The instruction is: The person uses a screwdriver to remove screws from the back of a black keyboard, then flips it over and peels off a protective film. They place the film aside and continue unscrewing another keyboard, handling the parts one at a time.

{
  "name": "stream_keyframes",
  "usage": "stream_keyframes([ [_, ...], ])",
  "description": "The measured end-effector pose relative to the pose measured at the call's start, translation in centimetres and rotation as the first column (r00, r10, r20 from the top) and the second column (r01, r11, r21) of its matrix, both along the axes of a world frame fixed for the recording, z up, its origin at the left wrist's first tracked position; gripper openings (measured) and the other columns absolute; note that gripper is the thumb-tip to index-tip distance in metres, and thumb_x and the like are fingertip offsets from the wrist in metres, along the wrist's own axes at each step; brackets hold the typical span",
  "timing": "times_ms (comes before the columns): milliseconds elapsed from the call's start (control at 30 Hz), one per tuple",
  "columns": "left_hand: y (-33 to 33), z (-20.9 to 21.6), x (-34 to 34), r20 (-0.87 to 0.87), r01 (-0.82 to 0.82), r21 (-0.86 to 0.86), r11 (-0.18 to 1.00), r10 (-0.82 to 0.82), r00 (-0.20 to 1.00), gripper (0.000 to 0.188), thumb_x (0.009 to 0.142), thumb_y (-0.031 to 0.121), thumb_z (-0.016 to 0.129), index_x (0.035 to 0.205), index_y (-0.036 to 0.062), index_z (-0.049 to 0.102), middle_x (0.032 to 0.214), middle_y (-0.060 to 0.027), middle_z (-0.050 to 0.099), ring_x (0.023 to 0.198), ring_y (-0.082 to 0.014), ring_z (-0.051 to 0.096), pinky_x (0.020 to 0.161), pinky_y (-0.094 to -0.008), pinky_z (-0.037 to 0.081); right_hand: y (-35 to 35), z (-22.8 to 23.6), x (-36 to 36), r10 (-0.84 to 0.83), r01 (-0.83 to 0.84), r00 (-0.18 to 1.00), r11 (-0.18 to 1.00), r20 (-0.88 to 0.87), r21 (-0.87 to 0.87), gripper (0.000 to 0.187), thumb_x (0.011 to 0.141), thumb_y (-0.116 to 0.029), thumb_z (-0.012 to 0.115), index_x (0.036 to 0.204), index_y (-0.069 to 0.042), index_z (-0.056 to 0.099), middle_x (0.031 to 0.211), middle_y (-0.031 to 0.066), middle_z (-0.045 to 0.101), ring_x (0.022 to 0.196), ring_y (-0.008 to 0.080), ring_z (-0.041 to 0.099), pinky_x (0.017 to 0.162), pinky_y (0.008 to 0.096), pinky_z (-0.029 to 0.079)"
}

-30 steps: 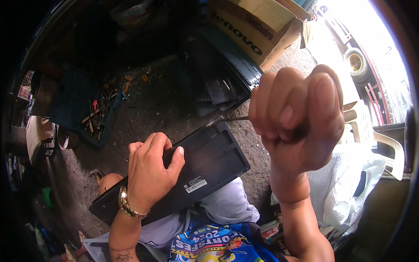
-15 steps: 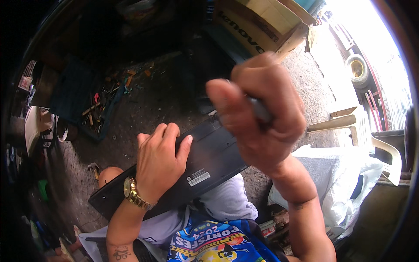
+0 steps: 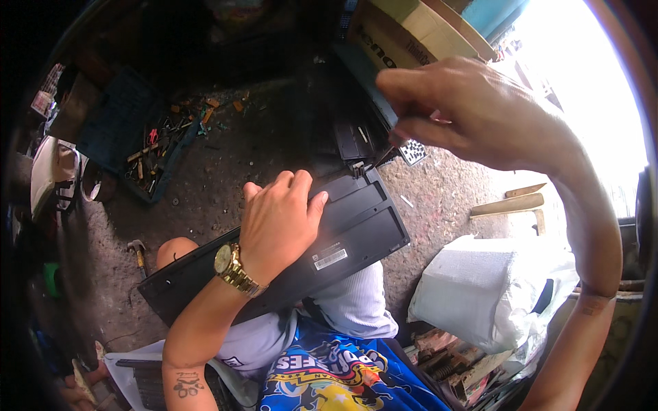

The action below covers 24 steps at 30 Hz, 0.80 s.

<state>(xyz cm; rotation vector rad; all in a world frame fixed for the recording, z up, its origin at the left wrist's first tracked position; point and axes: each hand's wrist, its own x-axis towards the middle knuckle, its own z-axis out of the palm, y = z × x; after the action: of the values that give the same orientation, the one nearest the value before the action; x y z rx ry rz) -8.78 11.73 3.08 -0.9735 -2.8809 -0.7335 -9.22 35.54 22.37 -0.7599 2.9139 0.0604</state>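
Note:
A black keyboard [image 3: 367, 219] lies slantwise over my lap with its underside up, showing a small white barcode label. My left hand [image 3: 281, 216], with a gold watch on the wrist, grips its far long edge, the thumb lying on the underside. Raised past the far right corner, my right hand [image 3: 445, 113] is closed round what looks like a screwdriver [image 3: 384, 156]. Only its thin dark shaft shows, slanting down to the small foot [image 3: 357, 168] at that corner; my fingers hide the handle. I cannot tell whether the tip touches the foot.
An opened blue-green toolbox [image 3: 154, 188] full of hand tools sits at the far left, with scraps strewn beside it. A hammer [image 3: 139, 257] rests on the floor. A cardboard box [image 3: 411, 41] stands at the back right. Nearer are a white sack [image 3: 466, 288] and pale chair legs [image 3: 510, 204].
My right hand has swung up and right, away from above the keyboard, bringing the tool's shaft to the far corner. My left hand and the keyboard appear slightly farther right in view.

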Motion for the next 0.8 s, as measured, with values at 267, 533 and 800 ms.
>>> stream_keyframes([
  [267,0.0,0.0,0.1,-0.001,-0.024,-0.006,1.0,0.024,1.0,0.026,0.101,0.033,0.068,0.105,0.0071,0.065,0.096,-0.0126,0.072,0.08,-0.0319,0.072,0.086,-0.0506,0.044,0.1,0.4,0.0,-0.162,0.176,0.981,0.975,0.112,-0.133,0.025,0.109,-0.028,0.06,0.112,-0.003,0.055,0.1,0.0147,0.078,0.105,0.0272,0.078,0.094,0.0417,0.06],
  [533,0.1,0.2,-0.1,0.006,-0.025,0.029,0.999,0.025,1.0,0.026,0.101,0.032,0.069,0.099,0.0064,0.063,0.09,-0.0104,0.07,0.076,-0.0323,0.069,0.082,-0.0481,0.043,0.1,1.1,0.3,-0.171,0.186,0.971,0.979,0.17,-0.08,0.033,0.108,-0.031,0.062,0.126,-0.004,0.056,0.104,0.0152,0.08,0.103,0.0256,0.079,0.094,0.0413,0.061],
  [800,0.3,0.3,-0.1,-0.023,-0.023,0.038,0.999,0.024,0.999,0.027,0.101,0.031,0.07,0.095,0.0067,0.062,0.085,-0.0079,0.069,0.073,-0.0314,0.066,0.078,-0.0462,0.042,-0.4,2.1,0.9,-0.012,0.014,0.995,1.0,0.101,-0.023,0.018,0.107,-0.018,0.061,0.118,-0.004,0.058,0.101,0.0145,0.079,0.099,0.0269,0.079,0.089,0.0433,0.061],
])
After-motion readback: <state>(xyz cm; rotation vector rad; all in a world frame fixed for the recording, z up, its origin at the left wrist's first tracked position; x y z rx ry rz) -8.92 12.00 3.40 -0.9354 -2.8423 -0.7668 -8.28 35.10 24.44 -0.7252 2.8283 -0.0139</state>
